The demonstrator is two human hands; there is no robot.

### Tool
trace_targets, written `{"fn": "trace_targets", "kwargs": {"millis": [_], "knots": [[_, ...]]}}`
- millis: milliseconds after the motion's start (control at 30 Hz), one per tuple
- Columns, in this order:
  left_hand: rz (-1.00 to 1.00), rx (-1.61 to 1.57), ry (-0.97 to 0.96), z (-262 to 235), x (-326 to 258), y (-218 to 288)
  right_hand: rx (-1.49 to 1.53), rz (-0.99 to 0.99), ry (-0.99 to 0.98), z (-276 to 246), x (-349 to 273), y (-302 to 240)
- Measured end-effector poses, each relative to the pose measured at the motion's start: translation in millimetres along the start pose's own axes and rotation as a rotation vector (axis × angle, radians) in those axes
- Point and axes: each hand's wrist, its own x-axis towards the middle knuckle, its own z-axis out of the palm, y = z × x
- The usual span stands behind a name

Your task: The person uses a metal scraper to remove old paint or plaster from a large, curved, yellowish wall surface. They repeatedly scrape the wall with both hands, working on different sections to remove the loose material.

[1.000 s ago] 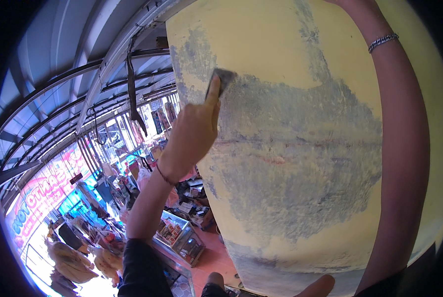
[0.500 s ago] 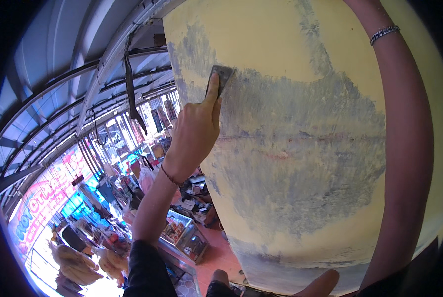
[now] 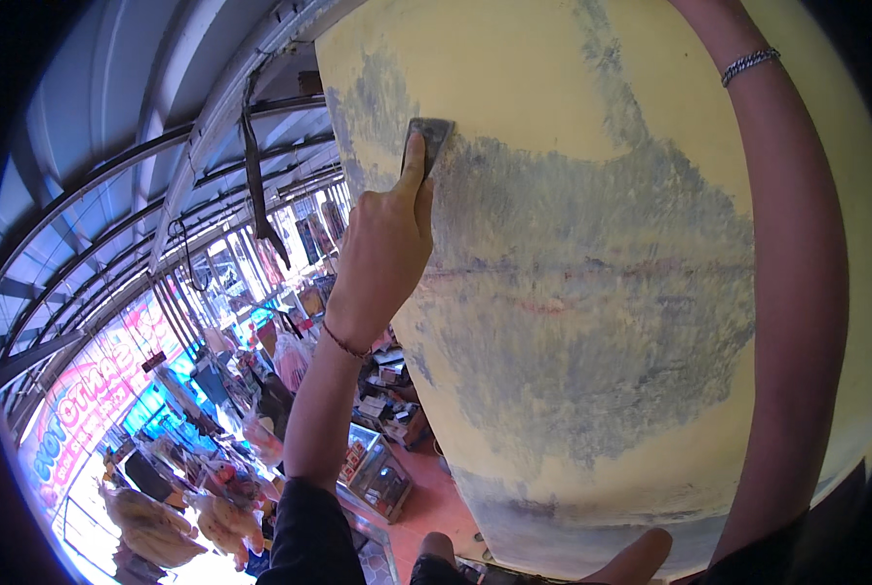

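The left hand [image 3: 385, 255] is gripping a grey sanding pad [image 3: 427, 139], pressing it flat against the yellow wall [image 3: 514, 88] for even contact. The right arm [image 3: 787, 322] is reaching upward, its hand out of sight.

Bright daylight, heavy fisheye rim distortion

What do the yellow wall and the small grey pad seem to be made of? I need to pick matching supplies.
Yellow wall: probably painted plaster or masonry, matt, scuffed to grey patches. Grey pad under the left hand: thin, flat, dark and dull, perhaps an abrasive sheet; hard to tell.
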Motion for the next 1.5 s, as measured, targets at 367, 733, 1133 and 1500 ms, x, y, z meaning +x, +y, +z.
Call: {"fn": "trace_targets", "kwargs": {"millis": [367,733,1133,1500], "knots": [[0.001,-0.048,0.005,-15,19,0,0.008,0.003,0.050,3,1,-1],[0.125,-0.046,0.097,-12,24,-2,0.025,0.060,-0.105,2,6,-1],[-0.006,-0.039,-0.061,-20,29,-4,0.022,0.022,-0.130,0,10,4],[0.019,-0.016,-0.028,-22,29,-8,0.093,0.027,-0.226,-6,3,2]]}}
